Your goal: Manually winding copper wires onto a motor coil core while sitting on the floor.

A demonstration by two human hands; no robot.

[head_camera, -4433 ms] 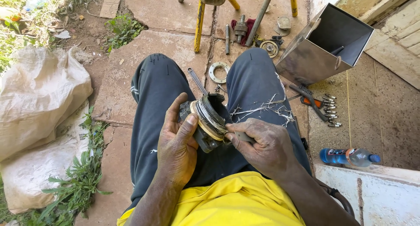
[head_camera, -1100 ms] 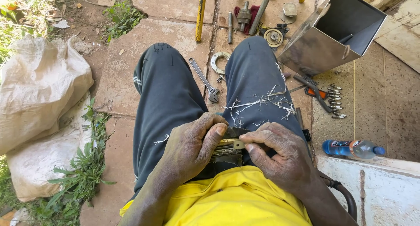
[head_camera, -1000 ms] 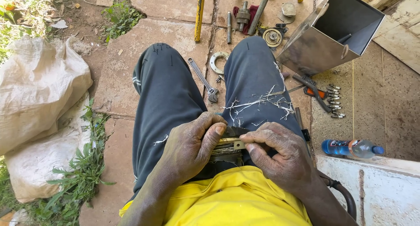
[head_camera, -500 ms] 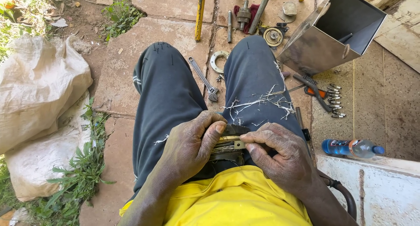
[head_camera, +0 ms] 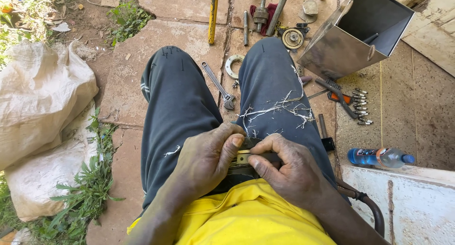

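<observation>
You are seated outdoors on cracked stone paving [head_camera: 175, 34] with weeds at its edge, your legs in dark trousers [head_camera: 180, 103] stretched out ahead and a yellow shirt [head_camera: 246, 221] at the bottom of the view. Take the round metal part [head_camera: 244, 156] in your lap as the landmark: it sits between your two hands, low against the shirt, only a brass-coloured edge and some dark metal showing, the rest hidden by your hands. Your left hand [head_camera: 204, 162] wraps the part from its left side, the fingers [head_camera: 234, 141] curled over its top and closed on it. Your right hand [head_camera: 289, 171] grips it from the right, thumb and fingers pinched tight on the brass edge. Beyond the part, on the paving between your knees, lies an adjustable wrench [head_camera: 219, 86], with a flat metal ring [head_camera: 233, 66] just past it. Pale fibre shreds [head_camera: 279, 110] cling to the trouser leg just beyond the part and to its right. Further off to the right of the part stands an open sheet-metal box [head_camera: 360, 34], tilted, and near its foot lie pliers [head_camera: 339, 95] with a row of small bolts [head_camera: 361, 106]. A plastic bottle [head_camera: 379, 157] with a blue cap lies well right of the part, beside a whitish ledge [head_camera: 407, 202]. Far left of the part rest lumpy pale sacks [head_camera: 40, 112]
</observation>
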